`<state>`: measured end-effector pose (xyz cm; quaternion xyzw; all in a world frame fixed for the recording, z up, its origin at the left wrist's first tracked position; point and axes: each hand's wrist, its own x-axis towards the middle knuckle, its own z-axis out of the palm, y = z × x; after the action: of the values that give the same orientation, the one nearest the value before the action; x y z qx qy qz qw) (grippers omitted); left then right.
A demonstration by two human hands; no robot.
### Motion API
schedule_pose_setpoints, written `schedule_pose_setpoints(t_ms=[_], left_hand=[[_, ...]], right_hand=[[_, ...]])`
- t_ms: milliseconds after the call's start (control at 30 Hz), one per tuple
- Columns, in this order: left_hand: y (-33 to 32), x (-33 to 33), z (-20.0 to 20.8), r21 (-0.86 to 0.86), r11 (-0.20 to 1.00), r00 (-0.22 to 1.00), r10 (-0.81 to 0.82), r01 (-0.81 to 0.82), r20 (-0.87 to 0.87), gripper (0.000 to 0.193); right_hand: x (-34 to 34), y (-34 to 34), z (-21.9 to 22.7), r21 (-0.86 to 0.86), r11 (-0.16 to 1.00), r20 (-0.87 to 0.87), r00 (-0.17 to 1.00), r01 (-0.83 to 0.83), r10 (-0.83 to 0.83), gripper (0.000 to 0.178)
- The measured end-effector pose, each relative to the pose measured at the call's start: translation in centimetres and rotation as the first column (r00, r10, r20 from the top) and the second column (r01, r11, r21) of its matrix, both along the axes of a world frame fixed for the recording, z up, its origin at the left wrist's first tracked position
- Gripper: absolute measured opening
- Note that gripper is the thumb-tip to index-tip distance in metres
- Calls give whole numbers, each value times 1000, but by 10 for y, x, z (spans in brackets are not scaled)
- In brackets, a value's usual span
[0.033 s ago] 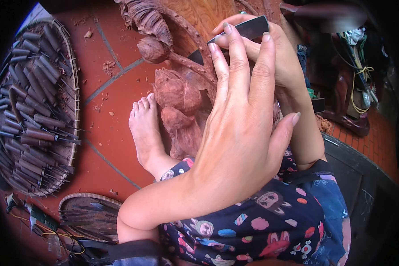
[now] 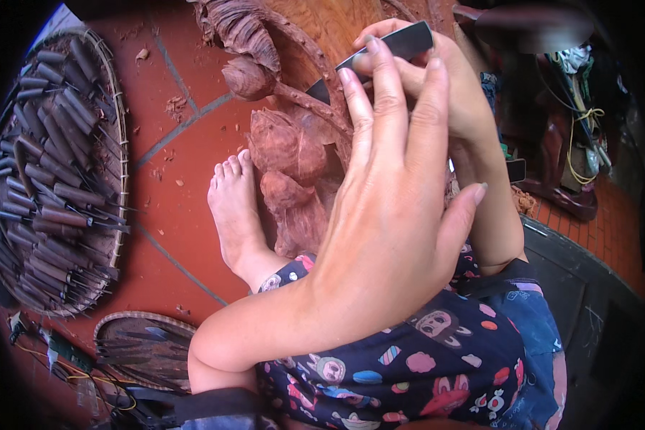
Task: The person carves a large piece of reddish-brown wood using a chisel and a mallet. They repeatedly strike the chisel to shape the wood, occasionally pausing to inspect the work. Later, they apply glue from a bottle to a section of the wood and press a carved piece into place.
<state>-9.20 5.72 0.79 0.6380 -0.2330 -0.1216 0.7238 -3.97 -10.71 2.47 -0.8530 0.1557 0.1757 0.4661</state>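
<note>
A dark flat strip, like a file or blade (image 2: 408, 41), lies slantwise across the far part of a reddish wood carving (image 2: 283, 147) with buds, stems and a curled leaf. Around the strip's far side my right hand (image 2: 455, 86) is closed, its fingers partly hidden behind the strip and my other hand. My left hand (image 2: 387, 193) reaches over the carving, fingers stretched and apart, with fingertips resting against the strip's near edge. Below the stem shows another dark piece (image 2: 318, 91), perhaps the strip's other end. The left palm hides part of the carving.
At the left sits a round woven tray (image 2: 124, 154) full of wooden-handled carving tools (image 2: 68, 129). A smaller basket (image 2: 143, 315) with dark flat tools lies nearer. Cords (image 2: 72, 369) run at lower left. My bare foot (image 2: 235, 204) rests on red tiles with wood shavings.
My left hand has shifted slightly to the right along with its fingertips. The dark strip has tilted or slid a very little. My right hand keeps its grip.
</note>
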Motion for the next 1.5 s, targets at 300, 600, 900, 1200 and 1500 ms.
schedule_pose_setpoints(t_ms=[300,600,900,1200,1500], left_hand=[[-13,6,-6,-43,999,999,35,-33,40,86],[-10,7,-3,-29,1000,998,-3,5,61,87],[-15,10,-7,-56,998,997,-1,6,79,90],[-10,8,-1,22,999,997,-35,34,64,94],[-15,11,-5,28,999,996,-42,40,85,96]], right_hand=[[2,1,-15,328,934,156,967,142,-202,17],[1,3,-16,384,923,113,990,32,-81,12],[-12,19,-23,302,951,411,891,67,-193,12],[2,10,-11,262,965,146,989,-3,-37,12],[-12,16,-29,339,940,407,895,34,-179,16]])
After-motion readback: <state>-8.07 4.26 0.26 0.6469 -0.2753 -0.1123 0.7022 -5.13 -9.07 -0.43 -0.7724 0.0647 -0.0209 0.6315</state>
